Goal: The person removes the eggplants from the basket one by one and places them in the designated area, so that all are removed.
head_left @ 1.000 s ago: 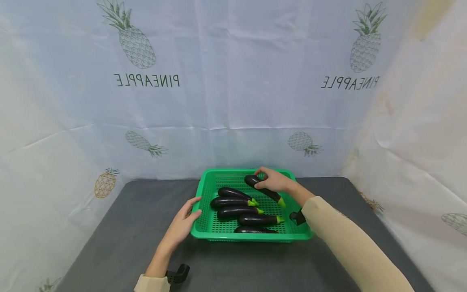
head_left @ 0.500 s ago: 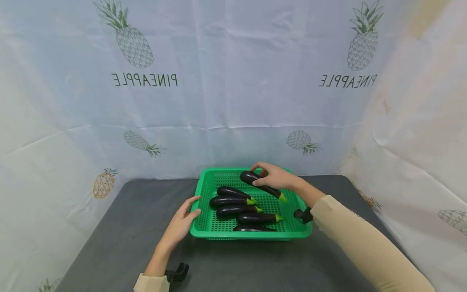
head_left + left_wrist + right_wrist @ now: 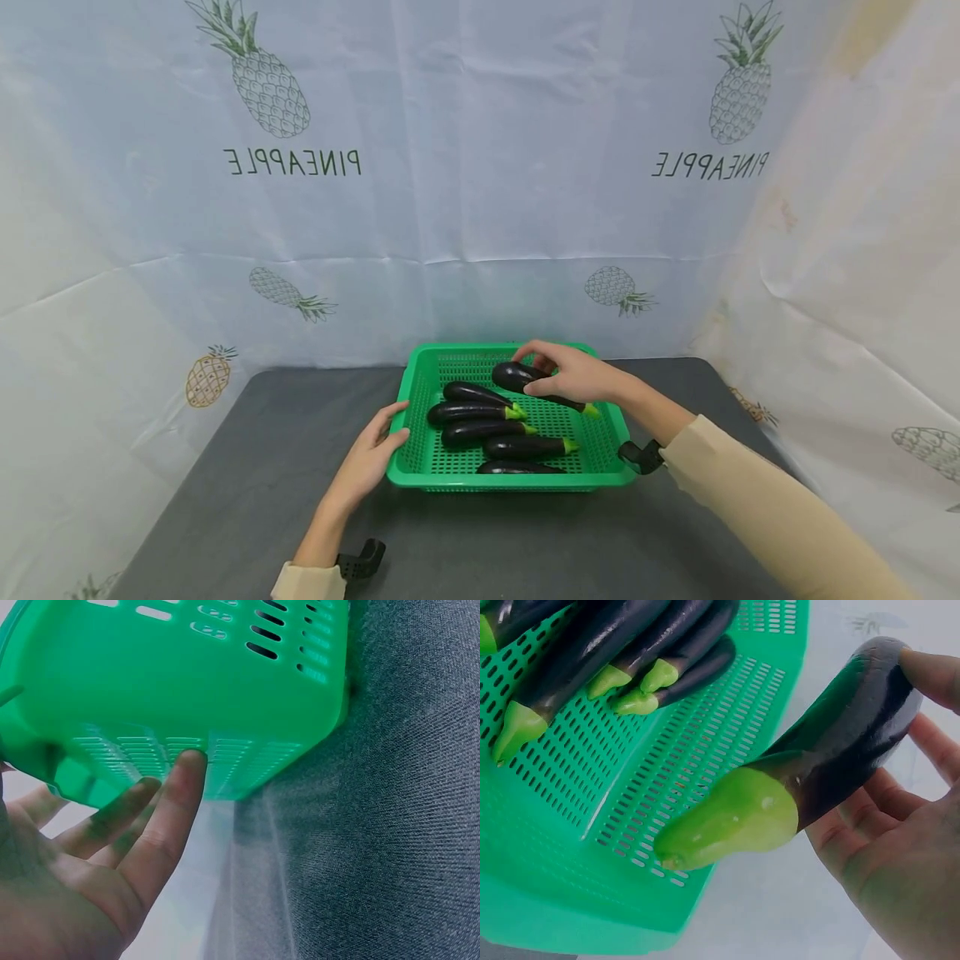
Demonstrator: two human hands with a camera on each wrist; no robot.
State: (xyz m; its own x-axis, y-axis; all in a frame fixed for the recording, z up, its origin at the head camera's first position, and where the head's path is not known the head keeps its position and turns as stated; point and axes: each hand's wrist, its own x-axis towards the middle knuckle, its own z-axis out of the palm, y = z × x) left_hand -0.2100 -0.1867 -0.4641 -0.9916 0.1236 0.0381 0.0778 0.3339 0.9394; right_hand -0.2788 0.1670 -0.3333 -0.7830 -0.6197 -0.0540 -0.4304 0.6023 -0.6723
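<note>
In the head view, my right hand (image 3: 577, 375) grips a dark purple eggplant (image 3: 512, 376) over the back right of a green plastic basket (image 3: 517, 481). The right wrist view shows this eggplant (image 3: 840, 724) tilted, its light green cap pointing down toward the basket wall, with thumb and fingers on its rounded end. Several more eggplants (image 3: 472, 432) lie side by side in the basket, caps to the right. My left hand (image 3: 367, 458) rests at the basket's left rim, and the left wrist view shows its fairly straight fingers (image 3: 165, 825) against the outer wall.
The basket stands on a dark grey cloth-covered table (image 3: 480, 550). Behind it hangs a pale curtain (image 3: 465, 208) printed with pineapples, close to the basket's back edge. A black wrist strap (image 3: 362, 560) sits on the left forearm and another black strap (image 3: 641, 457) on the right.
The right hand first lifts the eggplant slightly left and back, then lowers it a little and turns it flatter. The left hand keeps its place at the rim.
</note>
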